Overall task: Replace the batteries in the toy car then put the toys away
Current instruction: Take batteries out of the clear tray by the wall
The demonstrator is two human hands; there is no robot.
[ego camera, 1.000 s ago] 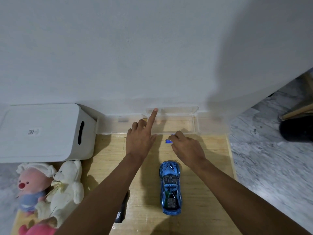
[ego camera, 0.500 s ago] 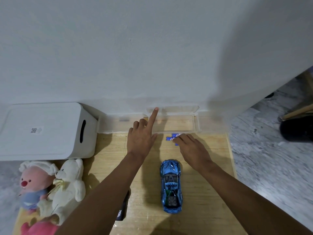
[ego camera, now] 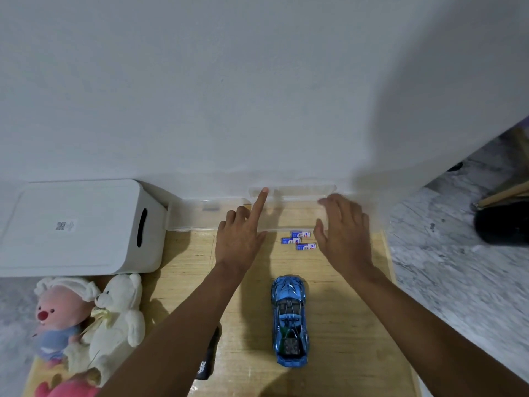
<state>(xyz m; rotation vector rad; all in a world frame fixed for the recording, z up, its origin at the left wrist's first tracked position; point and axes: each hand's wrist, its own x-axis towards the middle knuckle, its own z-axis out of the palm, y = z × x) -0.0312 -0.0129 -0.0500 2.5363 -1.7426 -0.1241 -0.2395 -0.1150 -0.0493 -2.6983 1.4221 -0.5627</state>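
Note:
A blue toy car (ego camera: 289, 322) lies on the wooden board (ego camera: 343, 325), nose toward the wall. Three blue batteries (ego camera: 299, 240) lie loose on the board just in front of a clear plastic box (ego camera: 297, 209) against the wall. My left hand (ego camera: 243, 233) has its index finger stretched up against the box's raised lid (ego camera: 303, 190), the other fingers curled. My right hand (ego camera: 342, 227) hovers over the box's right part with fingers spread, holding nothing.
A white lidded storage box (ego camera: 77, 227) stands at the left by the wall. A pink plush toy (ego camera: 57, 313) and a white teddy bear (ego camera: 117, 319) lie below it. A black object (ego camera: 207, 359) shows under my left forearm. Marble floor (ego camera: 458, 267) lies to the right.
My right hand has let the batteries go onto the board and has risen toward the clear box, fingers spread. My left index finger stays on the lid.

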